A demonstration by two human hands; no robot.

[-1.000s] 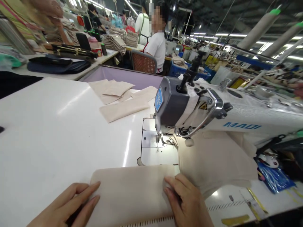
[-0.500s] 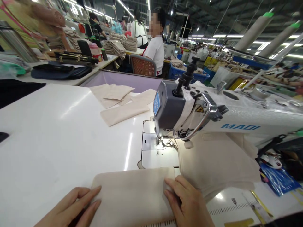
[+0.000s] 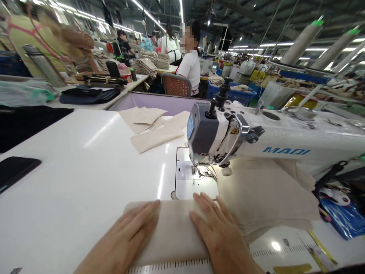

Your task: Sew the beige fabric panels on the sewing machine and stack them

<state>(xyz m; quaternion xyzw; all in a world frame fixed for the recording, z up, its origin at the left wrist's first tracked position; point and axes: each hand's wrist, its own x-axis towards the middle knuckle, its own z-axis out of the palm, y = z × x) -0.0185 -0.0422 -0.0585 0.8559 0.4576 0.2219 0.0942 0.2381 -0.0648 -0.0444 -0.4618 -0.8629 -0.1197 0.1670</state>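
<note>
In front of the white-and-grey sewing machine [image 3: 273, 133], a beige rectangular cloth panel [image 3: 176, 232] is pressed under the flat-opened left hand [image 3: 128, 230] and right hand [image 3: 218, 232]; no pinch is discernible through the blur. Presumably light and limp, it is best held by its ends. The machine's underarm space is crowded by layered beige cloth [image 3: 265, 194]; loose beige fabric pieces [image 3: 158, 138] are strewn at its left.

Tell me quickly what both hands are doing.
Left hand: open, palm down on the beige fabric piece.
Right hand: open, resting over the same piece.
</note>
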